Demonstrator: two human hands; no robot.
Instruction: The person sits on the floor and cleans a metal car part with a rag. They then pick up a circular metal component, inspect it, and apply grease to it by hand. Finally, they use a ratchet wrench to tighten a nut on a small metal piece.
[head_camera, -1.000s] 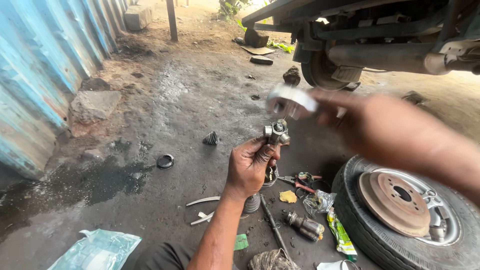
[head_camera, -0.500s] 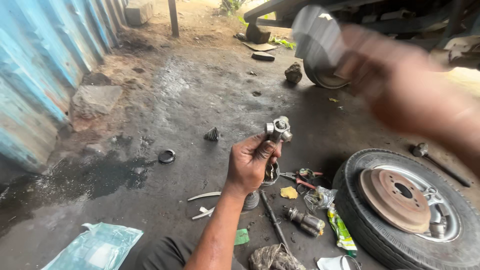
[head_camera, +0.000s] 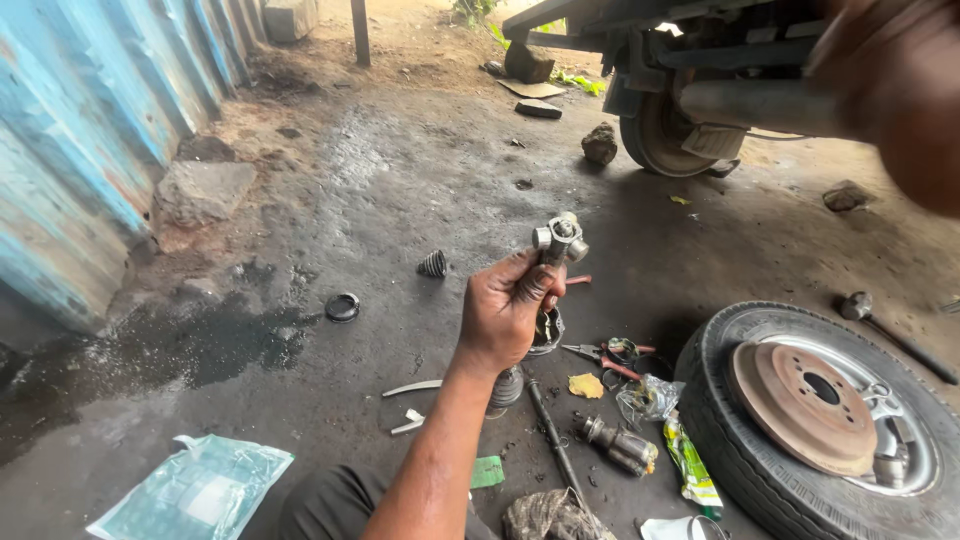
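— Fingers (head_camera: 528, 285) first: what are they doing?

— Fingers of the left hand (head_camera: 505, 315) are clenched around the shaft of a metal joint (head_camera: 559, 238), a grey part with three round knobs at its top. It stands upright, held up over the floor.

— And the other hand?

— Right hand (head_camera: 900, 90) sits high in the upper right corner, blurred. Whether its fingers are clenched or released I cannot tell, nor whether it grips anything.

— What lies under the left hand?

— Just below the wrist a grey cup-shaped part (head_camera: 507, 388) and a thin dark rod (head_camera: 550, 435) rest on the floor (head_camera: 400, 200). Beside them are red-handled pliers (head_camera: 605, 357), a yellow scrap (head_camera: 586, 385), a clear crumpled bag (head_camera: 648, 398), a short metal shaft piece (head_camera: 620, 445) and a green and yellow packet (head_camera: 688, 465).

— Further out?

— To the right a wheel (head_camera: 830, 415) lies flat with a rusty brake disc (head_camera: 805, 392) on top of it. A hammer (head_camera: 885, 320) lies beyond it. To the left, a small ribbed rubber boot (head_camera: 432, 264) and a black ring (head_camera: 342, 307) sit apart on the dark, oily ground, and a pale plastic bag (head_camera: 195, 490) lies near the lower edge.

— And the edges?

— A blue corrugated wall (head_camera: 90, 130) runs along the left with a flat stone (head_camera: 200, 190) near it. The underside of a vehicle (head_camera: 700, 70) fills the top right.
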